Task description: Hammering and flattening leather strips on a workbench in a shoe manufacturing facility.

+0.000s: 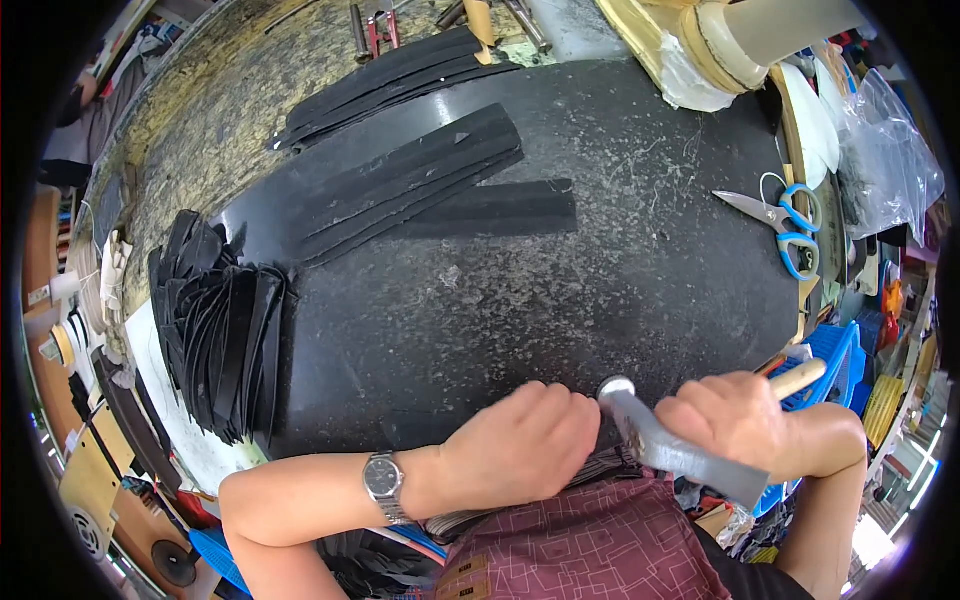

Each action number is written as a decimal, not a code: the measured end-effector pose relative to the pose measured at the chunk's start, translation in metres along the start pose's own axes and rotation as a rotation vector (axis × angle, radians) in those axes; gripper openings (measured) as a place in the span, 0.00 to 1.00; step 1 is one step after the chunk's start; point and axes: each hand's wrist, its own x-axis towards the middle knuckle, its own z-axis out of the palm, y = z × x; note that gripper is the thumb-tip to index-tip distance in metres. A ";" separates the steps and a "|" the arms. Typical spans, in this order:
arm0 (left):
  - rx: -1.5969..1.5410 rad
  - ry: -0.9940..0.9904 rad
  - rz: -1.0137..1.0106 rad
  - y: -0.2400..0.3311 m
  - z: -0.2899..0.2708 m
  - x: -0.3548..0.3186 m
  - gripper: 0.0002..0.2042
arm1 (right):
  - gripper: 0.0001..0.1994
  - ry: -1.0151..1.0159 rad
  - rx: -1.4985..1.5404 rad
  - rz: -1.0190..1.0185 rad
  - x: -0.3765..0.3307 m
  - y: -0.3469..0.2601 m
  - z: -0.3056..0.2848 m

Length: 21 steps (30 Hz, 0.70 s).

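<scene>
My right hand [728, 424] is wrapped round the light wooden handle of a hammer [690, 455]. Its round striking face is close to the knuckles of my left hand [525, 435], at the near edge of the black work board [480, 340]. That left hand is closed, palm down, with a watch [383, 480] on its wrist. Whatever its fingers may hold is hidden beneath them. Part of a dark strip [415, 428] lies flat on the board beside the left wrist. Farther off are stacked black strips [410, 180] and a single one [500, 208].
A thick bundle of black strips [225, 330] lies at the left, more strips [390, 85] at the back. Scissors with blue handles [790, 225] rest at the right edge, near a blue basket [835, 370]. Pliers [380, 30] lie at the far side.
</scene>
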 end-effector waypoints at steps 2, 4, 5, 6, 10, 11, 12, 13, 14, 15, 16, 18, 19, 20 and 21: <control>-0.132 0.003 -0.093 -0.002 -0.002 -0.004 0.14 | 0.09 -0.006 -0.010 -0.004 0.002 0.002 0.001; 0.015 -0.022 0.017 -0.001 -0.005 -0.010 0.15 | 0.09 -0.014 -0.017 -0.017 0.005 0.002 0.001; 0.018 -0.022 0.009 0.001 -0.006 -0.011 0.15 | 0.09 -0.018 -0.019 -0.029 0.007 0.002 0.000; 0.117 -0.008 0.037 0.005 -0.005 -0.011 0.15 | 0.09 -0.022 -0.022 -0.040 0.009 0.001 -0.001; 0.338 -0.008 0.105 0.011 0.002 -0.014 0.15 | 0.09 -0.041 -0.036 -0.084 0.012 -0.009 0.003; 0.430 -0.025 0.146 0.013 0.001 -0.016 0.15 | 0.09 -0.046 -0.038 -0.098 0.013 -0.012 0.002; 0.429 -0.023 0.164 0.010 -0.001 -0.018 0.15 | 0.09 -0.050 -0.039 -0.112 0.013 -0.015 0.002; 0.431 -0.021 0.159 0.006 -0.003 -0.021 0.15 | 0.10 -0.055 -0.045 -0.121 0.014 -0.015 0.003; 0.204 0.002 0.043 0.002 -0.007 -0.025 0.15 | 0.10 -0.060 -0.052 -0.129 0.015 -0.016 0.004; -0.022 0.026 -0.072 0.000 -0.011 -0.029 0.14 | 0.10 -0.064 -0.058 -0.138 0.015 -0.016 0.004; 0.058 -0.004 -0.051 0.001 -0.014 -0.033 0.15 | 0.10 -0.068 -0.061 -0.145 0.018 -0.018 0.006; 0.150 -0.021 -0.006 0.006 -0.014 -0.036 0.15 | 0.10 -0.078 -0.068 -0.159 0.023 -0.021 0.009; 0.247 -0.038 0.039 0.006 -0.014 -0.036 0.15 | 0.10 -0.082 -0.073 -0.174 0.025 -0.023 0.009; 0.135 -0.047 -0.022 0.005 -0.016 -0.039 0.15 | 0.10 -0.087 -0.078 -0.189 0.026 -0.024 0.009; 0.140 -0.044 -0.033 0.004 -0.017 -0.043 0.15 | 0.10 -0.091 -0.083 -0.204 0.028 -0.026 0.010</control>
